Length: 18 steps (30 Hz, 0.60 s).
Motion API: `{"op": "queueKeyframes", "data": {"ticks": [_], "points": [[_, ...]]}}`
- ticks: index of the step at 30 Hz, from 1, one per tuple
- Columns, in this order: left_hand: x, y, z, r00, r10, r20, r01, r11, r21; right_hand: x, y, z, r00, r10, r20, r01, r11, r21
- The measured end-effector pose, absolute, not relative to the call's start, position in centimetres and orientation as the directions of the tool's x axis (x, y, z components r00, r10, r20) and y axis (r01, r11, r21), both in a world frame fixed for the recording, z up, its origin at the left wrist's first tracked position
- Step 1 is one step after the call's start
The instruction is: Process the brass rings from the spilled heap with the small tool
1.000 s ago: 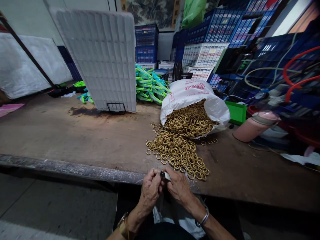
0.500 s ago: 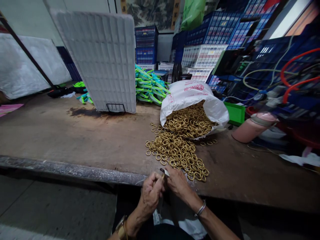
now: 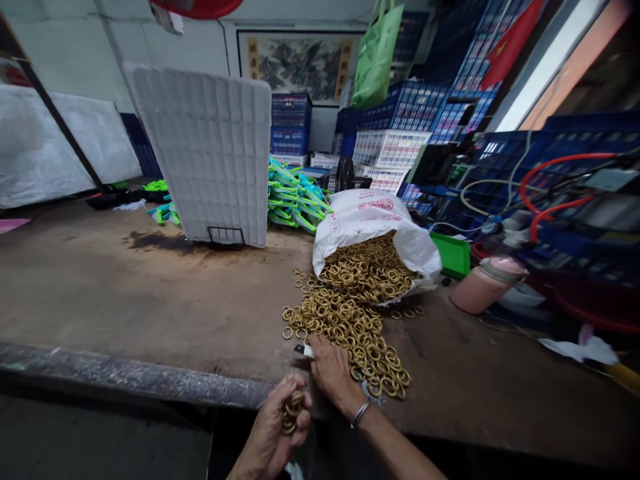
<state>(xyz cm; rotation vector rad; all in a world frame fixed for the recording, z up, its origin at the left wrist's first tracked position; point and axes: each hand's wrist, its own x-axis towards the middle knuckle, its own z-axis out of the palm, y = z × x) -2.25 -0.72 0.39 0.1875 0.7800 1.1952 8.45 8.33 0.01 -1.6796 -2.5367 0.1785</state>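
Several brass-coloured rings (image 3: pixel 292 412) lie in the curled fingers of my left hand (image 3: pixel 277 427), which is held palm up just off the table's front edge. My right hand (image 3: pixel 330 373) rests at the near left side of a loose pile of the same rings (image 3: pixel 350 327). It grips a small white tool with a dark flat tip (image 3: pixel 306 351), possibly a knife; the rest of the tool is hidden by the fingers. Behind the pile a white woven sack (image 3: pixel 370 213) lies on its side, its mouth full of rings.
A white quilted panel (image 3: pixel 205 153) stands in a wire holder at the left. Green and turquoise pieces (image 3: pixel 297 200) are heaped behind it. To the right are a green tray (image 3: pixel 450 255), a pink bottle (image 3: pixel 485 287) and hoses. Stacked crates (image 3: pixel 400 107) fill the back.
My left hand has moved down and left and turned, showing rings in it. The right hand has shifted left, apart from it, towards the pile's near edge. The view has tilted up.
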Motion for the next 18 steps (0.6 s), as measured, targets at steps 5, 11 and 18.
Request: {"op": "queueKeyframes", "data": {"ticks": [5, 11, 18], "points": [[-2.6, 0.1, -0.9, 0.213, 0.856, -0.471, -0.829, 0.413, 0.377, 8.2, 8.5, -0.3, -0.365, 0.931, 0.017, 0.921, 0.364, -0.139], [-3.2, 0.3, -1.6, 0.17, 0.839, -0.517, -0.826, 0.407, 0.39, 8.5, 8.8, -0.7, -0.353, 0.934, 0.055, 0.919, 0.357, -0.165], [-2.9, 0.9, -0.4, 0.094, 0.861, -0.5, -0.766, 0.383, 0.517, 9.7, 9.9, 0.1, -0.31, 0.947, 0.087, 0.791, 0.307, -0.529]]}}
